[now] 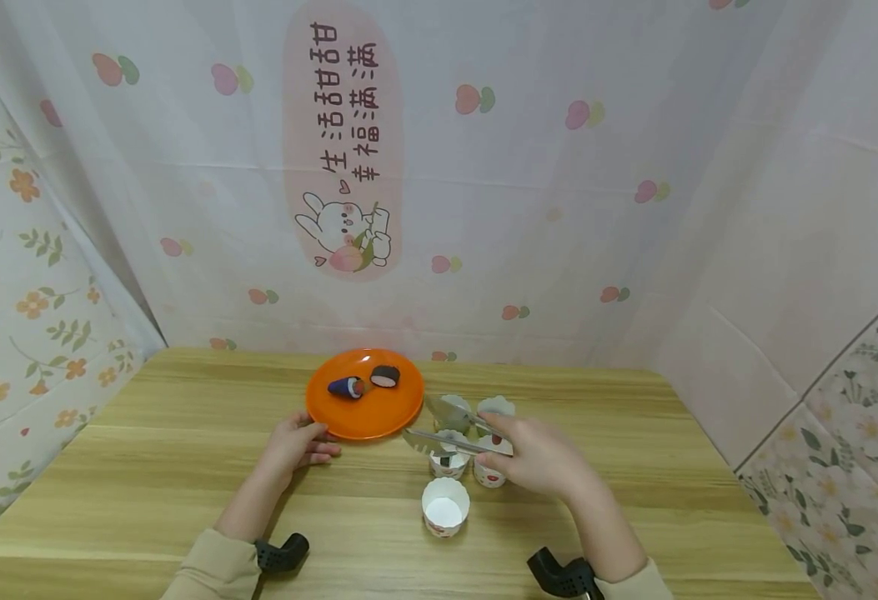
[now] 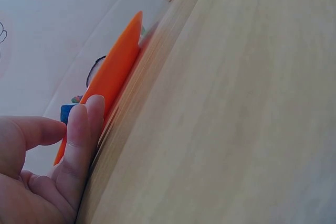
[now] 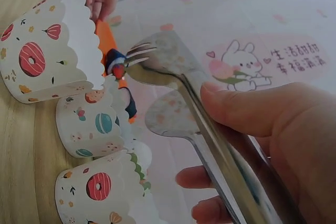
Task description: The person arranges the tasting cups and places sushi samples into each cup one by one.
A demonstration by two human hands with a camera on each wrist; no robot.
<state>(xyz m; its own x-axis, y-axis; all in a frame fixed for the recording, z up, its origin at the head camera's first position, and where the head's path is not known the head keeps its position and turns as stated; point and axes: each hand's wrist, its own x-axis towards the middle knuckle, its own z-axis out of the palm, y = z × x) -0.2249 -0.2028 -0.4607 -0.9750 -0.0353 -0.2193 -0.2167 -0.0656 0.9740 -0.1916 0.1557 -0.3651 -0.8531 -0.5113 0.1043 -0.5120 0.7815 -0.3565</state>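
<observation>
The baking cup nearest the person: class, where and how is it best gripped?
Probably pinch the baking cup by its scalloped rim, coming from the near side: it stands upright, mouth open upward, and the other cups stand beyond it.

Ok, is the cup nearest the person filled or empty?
Empty: the head view looks down into the nearest cup, showing only its bare white inside.

2 beige sleeves (image 1: 213,568), 2 blk wrist cams (image 1: 284,553) (curved).
</observation>
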